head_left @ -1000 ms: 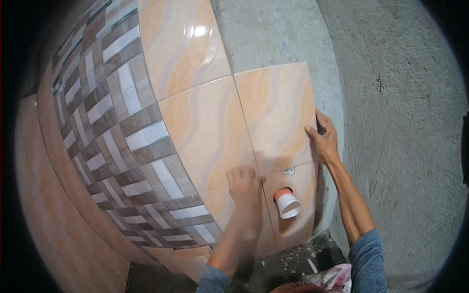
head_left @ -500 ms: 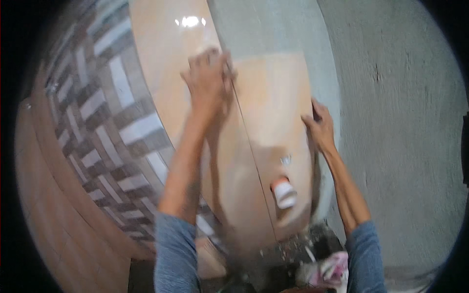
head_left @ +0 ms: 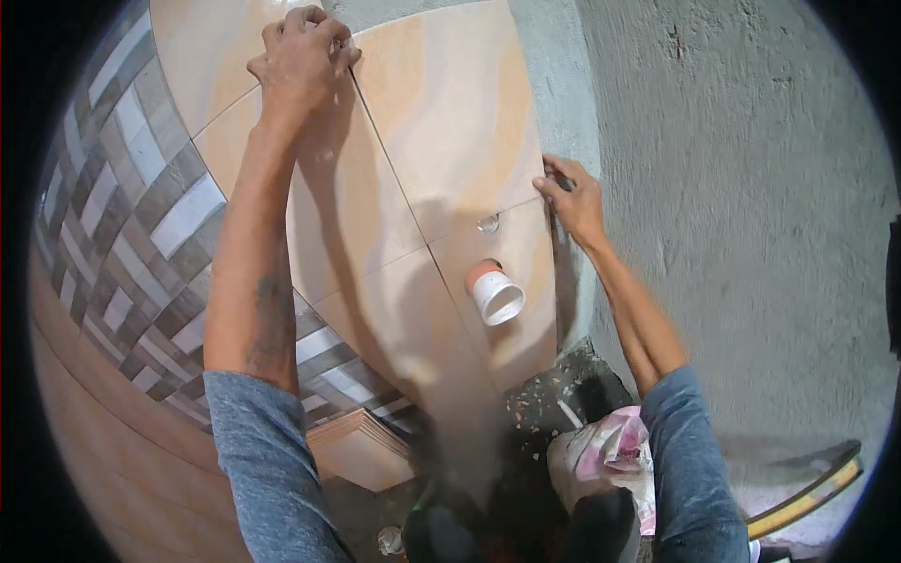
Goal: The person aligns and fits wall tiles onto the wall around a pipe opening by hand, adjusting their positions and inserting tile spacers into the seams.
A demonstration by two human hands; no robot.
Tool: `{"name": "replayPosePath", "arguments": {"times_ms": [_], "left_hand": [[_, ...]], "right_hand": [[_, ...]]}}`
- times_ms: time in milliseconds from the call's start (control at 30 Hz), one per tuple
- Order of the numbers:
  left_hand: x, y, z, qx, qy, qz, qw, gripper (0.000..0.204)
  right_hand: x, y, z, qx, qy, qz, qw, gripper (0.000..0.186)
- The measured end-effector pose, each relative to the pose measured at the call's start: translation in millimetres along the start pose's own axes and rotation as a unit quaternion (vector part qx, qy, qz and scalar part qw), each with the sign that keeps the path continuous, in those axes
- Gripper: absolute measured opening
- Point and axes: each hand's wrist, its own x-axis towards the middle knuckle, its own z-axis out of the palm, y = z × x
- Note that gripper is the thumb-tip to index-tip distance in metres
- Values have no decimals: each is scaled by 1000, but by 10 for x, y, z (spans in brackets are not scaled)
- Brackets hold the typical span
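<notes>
A beige, wavy-patterned wall tile (head_left: 460, 103) stands on the wall between my hands, above a lower tile (head_left: 526, 272). Up at its top left corner is my left hand (head_left: 300, 70), fingers bent and apart, touching the joint with the neighbouring tile (head_left: 211, 66); its fingertips are partly hidden. My right hand (head_left: 574, 197) grips the tile's lower right edge, the thumb at the face and the other fingers by the side. Through the lower tile a white pipe end (head_left: 497, 298) with an orange collar sticks out. Above it is a small round fitting (head_left: 488, 223).
Grey rough plaster (head_left: 732, 235) covers the right wall. Brown and white patterned tiles (head_left: 141, 225) run on the left. Below lie a stack of tiles (head_left: 361, 450), a pink and white bag (head_left: 610, 450), floor debris (head_left: 540, 403) and a yellow bar-like tool (head_left: 807, 497).
The view has shifted, bringing more of the floor, the tile stack and the yellow tool into sight. My left hand stays by the tile's top corner; my right hand now sits lower on its edge.
</notes>
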Motion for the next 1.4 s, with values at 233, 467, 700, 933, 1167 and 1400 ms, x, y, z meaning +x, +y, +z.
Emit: {"name": "replayPosePath", "arguments": {"times_ms": [233,467,700,933,1167,1400], "left_hand": [[28,-154,132,13,22,35,999,25],[23,-65,117,-75,38,7,996,26],[31,2,-10,-51,26,0,998,23],[20,-72,-28,-49,31,24,998,22],[47,-148,-25,-71,19,26,997,23],[48,-59,-71,-52,38,30,997,23]], "right_hand": [[-245,384,102,33,31,46,998,41],[-261,368,129,96,50,81,991,37],[-265,391,150,84,55,90,991,32],[-262,481,114,113,39,61,991,31],[512,-142,46,-30,112,-87,989,37],[1620,-1180,53,-31,29,-202,978,47]]}}
